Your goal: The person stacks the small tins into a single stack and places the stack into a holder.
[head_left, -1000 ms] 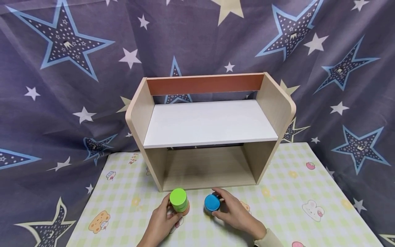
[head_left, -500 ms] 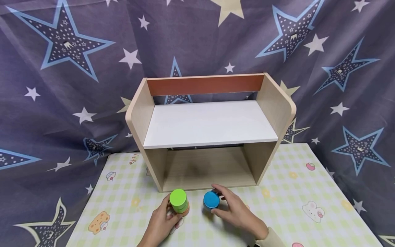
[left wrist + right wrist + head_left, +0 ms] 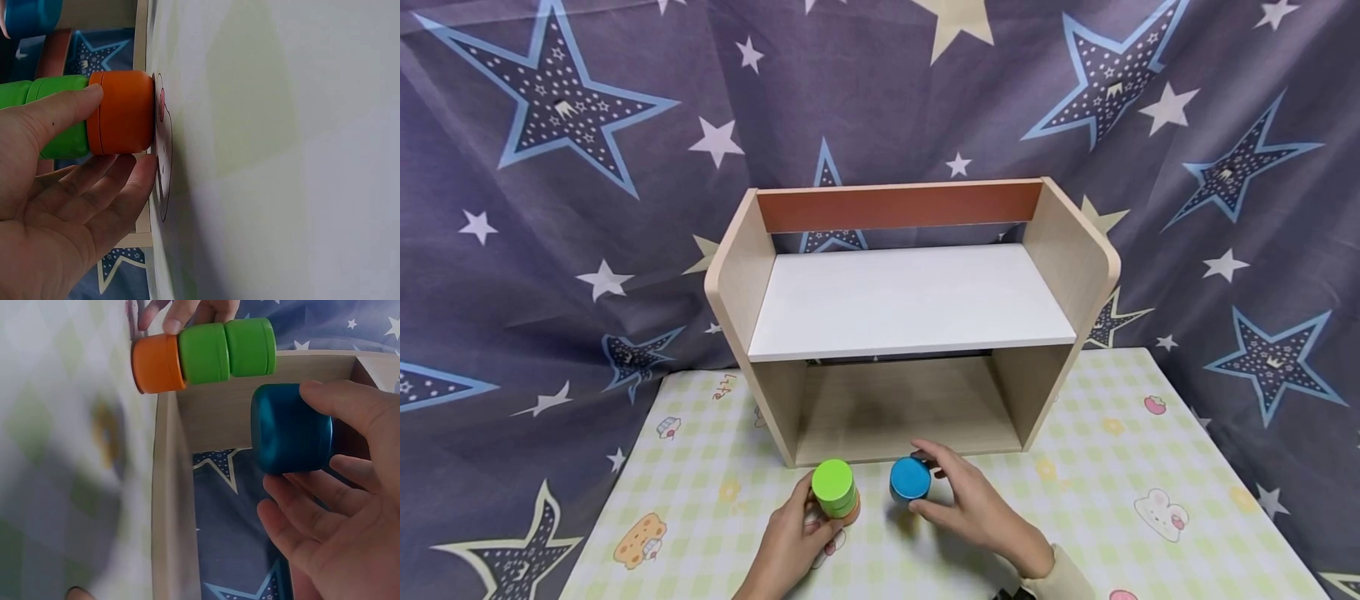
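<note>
A person's left hand (image 3: 793, 533) grips a single orange jar (image 3: 157, 364) standing on a checked bench (image 3: 1150, 450), two green jars (image 3: 205, 353) stacked on top of it. The right hand (image 3: 976, 510) pinches one blue jar (image 3: 910, 477) above the bench, near the three-jar stack and apart from it. One shelf unit (image 3: 913, 300) of two tiers stands behind, before star-patterned cloth (image 3: 1210, 50).

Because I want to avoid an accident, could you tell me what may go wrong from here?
The glossy blue cylinder, held above the green-checked tablecloth, might slip from the right grip. The stack of one orange and two green cylinders could topple if bumped, since the left grip touches it low.
</note>
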`<action>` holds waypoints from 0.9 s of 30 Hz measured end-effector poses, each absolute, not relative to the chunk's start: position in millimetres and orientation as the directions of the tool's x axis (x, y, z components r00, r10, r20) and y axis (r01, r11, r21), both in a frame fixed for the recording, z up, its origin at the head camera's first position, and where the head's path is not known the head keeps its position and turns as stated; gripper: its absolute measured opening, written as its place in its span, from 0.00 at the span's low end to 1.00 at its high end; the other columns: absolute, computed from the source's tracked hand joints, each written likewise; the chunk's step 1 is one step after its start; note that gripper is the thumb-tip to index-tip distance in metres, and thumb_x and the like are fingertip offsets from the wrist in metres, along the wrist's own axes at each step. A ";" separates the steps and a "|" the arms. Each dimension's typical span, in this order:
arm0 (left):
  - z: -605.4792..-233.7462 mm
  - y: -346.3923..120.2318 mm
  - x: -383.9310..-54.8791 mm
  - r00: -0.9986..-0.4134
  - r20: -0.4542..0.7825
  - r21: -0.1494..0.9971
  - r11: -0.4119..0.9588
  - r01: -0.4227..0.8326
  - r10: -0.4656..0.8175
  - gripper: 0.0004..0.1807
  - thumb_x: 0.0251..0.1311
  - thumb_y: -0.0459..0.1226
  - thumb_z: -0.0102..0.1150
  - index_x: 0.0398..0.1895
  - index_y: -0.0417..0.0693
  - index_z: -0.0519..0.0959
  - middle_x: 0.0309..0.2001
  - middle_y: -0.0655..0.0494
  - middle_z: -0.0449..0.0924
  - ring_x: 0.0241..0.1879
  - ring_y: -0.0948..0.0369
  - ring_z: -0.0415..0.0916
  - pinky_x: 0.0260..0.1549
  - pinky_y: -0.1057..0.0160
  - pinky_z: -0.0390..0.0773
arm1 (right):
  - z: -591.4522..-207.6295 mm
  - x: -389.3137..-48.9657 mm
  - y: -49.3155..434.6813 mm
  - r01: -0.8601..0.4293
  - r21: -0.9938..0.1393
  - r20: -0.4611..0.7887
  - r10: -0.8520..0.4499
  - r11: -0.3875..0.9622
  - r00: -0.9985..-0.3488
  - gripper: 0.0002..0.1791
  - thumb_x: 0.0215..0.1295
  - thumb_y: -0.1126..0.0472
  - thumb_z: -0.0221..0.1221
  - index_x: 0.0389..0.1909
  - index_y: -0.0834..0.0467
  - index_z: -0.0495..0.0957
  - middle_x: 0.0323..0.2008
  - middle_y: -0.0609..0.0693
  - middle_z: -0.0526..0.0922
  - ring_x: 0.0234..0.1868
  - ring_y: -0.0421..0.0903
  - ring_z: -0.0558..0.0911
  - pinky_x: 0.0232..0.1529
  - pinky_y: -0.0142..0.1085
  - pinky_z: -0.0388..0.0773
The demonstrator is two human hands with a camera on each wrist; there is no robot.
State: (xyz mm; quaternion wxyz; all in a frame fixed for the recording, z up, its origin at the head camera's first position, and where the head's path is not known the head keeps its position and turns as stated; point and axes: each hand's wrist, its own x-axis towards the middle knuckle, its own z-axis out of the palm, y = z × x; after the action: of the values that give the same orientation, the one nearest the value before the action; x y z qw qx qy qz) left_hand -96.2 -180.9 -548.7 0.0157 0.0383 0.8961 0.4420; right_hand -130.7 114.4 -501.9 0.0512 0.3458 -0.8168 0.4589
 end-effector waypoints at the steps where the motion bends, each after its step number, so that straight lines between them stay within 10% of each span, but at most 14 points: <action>1: -548.7 -180.7 -96.2 -0.997 0.003 0.793 0.607 0.051 0.081 0.44 0.56 0.40 0.75 0.73 0.44 0.62 0.58 0.43 0.79 0.56 0.47 0.78 0.54 0.41 0.75 | -500.8 -130.8 113.9 -0.611 -0.714 0.400 -0.518 0.341 -0.756 0.43 0.60 0.60 0.72 0.73 0.56 0.61 0.60 0.52 0.76 0.56 0.48 0.79 0.48 0.46 0.82; 27: -548.0 -177.8 -99.5 -0.998 -0.055 0.792 0.610 -0.026 0.028 0.45 0.55 0.47 0.75 0.74 0.49 0.63 0.57 0.44 0.79 0.57 0.47 0.77 0.54 0.42 0.76 | -469.3 -133.9 93.4 -0.653 -0.680 0.420 -0.554 0.332 -0.719 0.43 0.62 0.58 0.71 0.74 0.51 0.60 0.60 0.49 0.76 0.56 0.44 0.77 0.51 0.40 0.80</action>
State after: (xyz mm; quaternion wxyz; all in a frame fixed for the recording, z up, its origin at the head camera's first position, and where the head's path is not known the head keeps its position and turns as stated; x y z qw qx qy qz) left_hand -99.5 -177.8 -548.0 0.0309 0.0007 0.8967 0.4415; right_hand -133.9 93.4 -469.3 0.0560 0.3706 -0.8143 0.4432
